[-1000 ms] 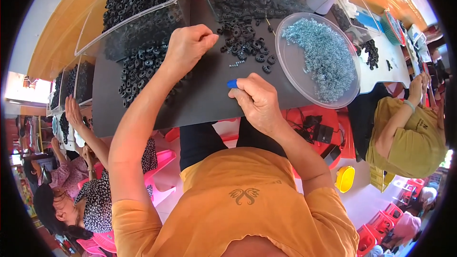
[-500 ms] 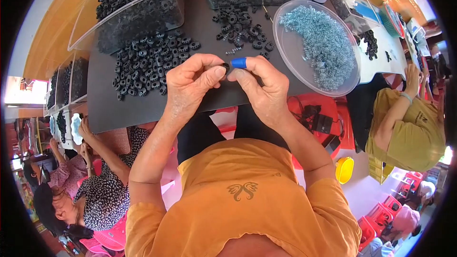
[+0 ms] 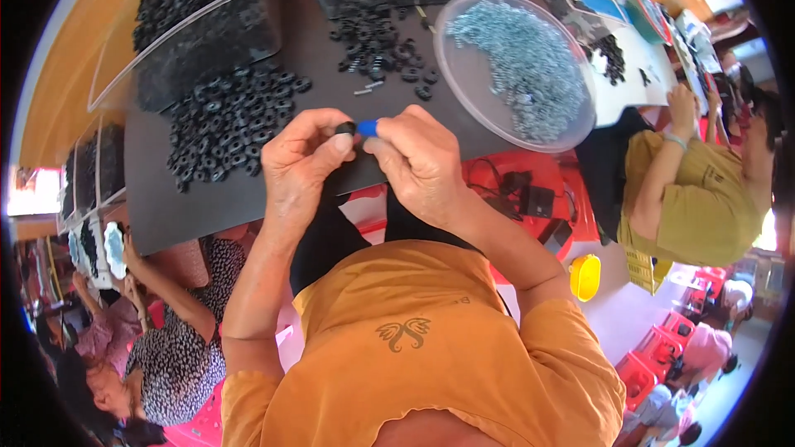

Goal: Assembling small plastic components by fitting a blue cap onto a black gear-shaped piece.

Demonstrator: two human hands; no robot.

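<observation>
Above the near part of the dark table, my left hand point(image 3: 300, 164) pinches a small black plastic part point(image 3: 345, 127) between thumb and fingers. My right hand point(image 3: 424, 167) meets it from the other side, its thumb and forefinger closed together. A blue fingertip sleeve point(image 3: 367, 127) covers the end of the right forefinger, touching or very near the black part. Whatever lies between the right fingers is hidden. Left of my hands spreads a pile of similar black parts point(image 3: 230, 122). Just beyond my hands lie a few loose metal springs point(image 3: 368, 88).
A round clear tray point(image 3: 455, 87) of small springs point(image 3: 530, 66) sits at the right. Clear bins point(image 3: 269, 8) of black parts stand at the back. A red stool point(image 3: 489, 172) bears black cables. People work at both sides, including one in an olive shirt point(image 3: 696, 190).
The whole view has shifted, so the table and trays appear further left. My right fingers have come closer against the black part, which my left hand still holds.
</observation>
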